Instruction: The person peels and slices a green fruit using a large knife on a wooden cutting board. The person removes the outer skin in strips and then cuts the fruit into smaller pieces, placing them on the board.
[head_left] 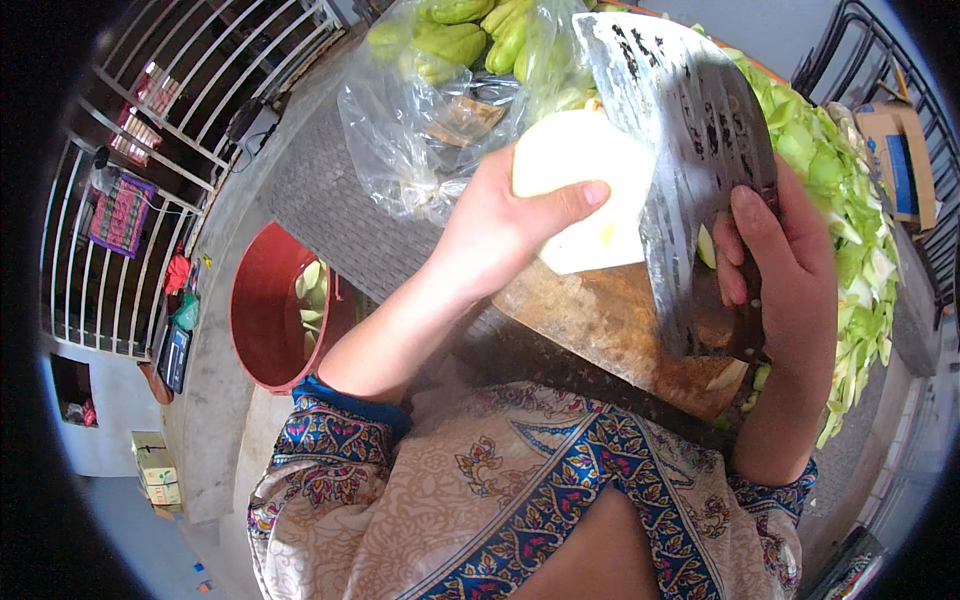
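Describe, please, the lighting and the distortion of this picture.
Head view: strong light bleaches the pale vegetable piece in the left hand almost white; the broad blade is bright at upper left, darker at right; the barred grille bends near the rim.

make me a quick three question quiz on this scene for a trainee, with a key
1. What does the left hand hold?
a) a cardboard box
b) a pale vegetable
c) a glass bottle

2. True or false: green pieces lie inside the red bucket.

3. Fill in: the broad knife is in the person's ___ hand.

Key:
1. b
2. True
3. right
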